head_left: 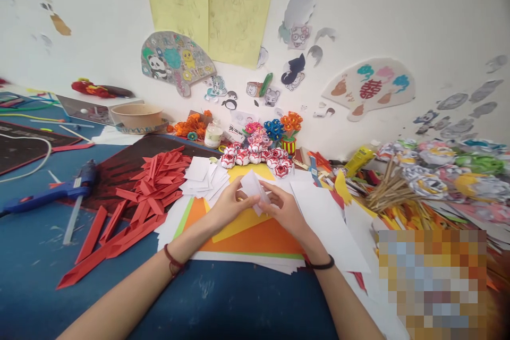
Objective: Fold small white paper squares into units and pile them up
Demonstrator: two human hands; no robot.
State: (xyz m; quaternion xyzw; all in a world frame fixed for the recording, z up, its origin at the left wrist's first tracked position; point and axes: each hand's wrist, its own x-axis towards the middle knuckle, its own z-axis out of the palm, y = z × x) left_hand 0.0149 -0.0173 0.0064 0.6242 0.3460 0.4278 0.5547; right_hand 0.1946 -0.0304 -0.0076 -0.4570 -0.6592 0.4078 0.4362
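A small piece of white paper (252, 185), apparently folded, is held up between both hands. My left hand (231, 203) pinches its left side, thumb toward the lower middle. On the right, my right hand (283, 205) grips the lower right edge with thumb and fingers. Beneath the hands lie yellow paper (231, 224) and orange paper (255, 243), stacked over white and green sheets. Small white paper squares (203, 179) sit in a loose pile just left of my left hand. Behind the hands stand several red-and-white folded paper flowers (242, 157).
Folded red paper strips (153, 186) are heaped at left, near a blue glue gun (82, 183). White sheets (329, 218) spread at right, beside thin brown sticks (388, 186) and paper flowers (430, 180). A glue bottle (213, 135) and round bowl (137, 116) stand against the wall.
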